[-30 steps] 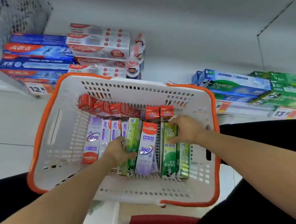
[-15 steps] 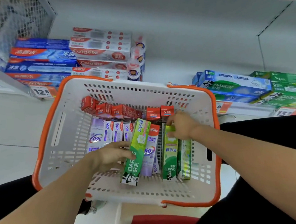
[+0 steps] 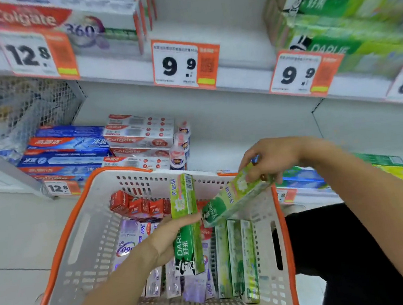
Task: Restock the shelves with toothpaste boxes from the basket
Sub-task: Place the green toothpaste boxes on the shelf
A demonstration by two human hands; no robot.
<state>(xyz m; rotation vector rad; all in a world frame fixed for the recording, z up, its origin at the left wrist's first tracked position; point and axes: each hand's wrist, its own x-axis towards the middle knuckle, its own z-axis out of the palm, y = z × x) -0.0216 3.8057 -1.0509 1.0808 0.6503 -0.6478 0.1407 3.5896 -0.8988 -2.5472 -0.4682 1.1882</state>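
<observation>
A: What is held by each hand?

B: An upright green Darlie box [image 3: 185, 224] is gripped at mid-length by the left hand [image 3: 169, 239], fingers curled round it; its lower end stands among the boxes in the basket [image 3: 81, 240]. A second green Darlie box [image 3: 229, 200], tilted with its far end higher, is pinched at that end by the right hand [image 3: 273, 159] and is held above the basket's right side.

A: What is seen in the basket?

B: Purple Colgate 360 boxes [image 3: 130, 242] are laid lengthwise at left and centre, further green boxes [image 3: 240, 259] at right, and small red Colgate boxes [image 3: 139, 205] are ranged along the far wall.

A: And the shelves?

B: On the lower shelf [image 3: 230, 134], blue and white Colgate stacks [image 3: 101, 147] are shown at left (behind a 12.8 tag). On the upper shelf [image 3: 237, 80], Darlie stacks [image 3: 345, 20] are placed at right, above a 9.9 price tag [image 3: 305, 73].
</observation>
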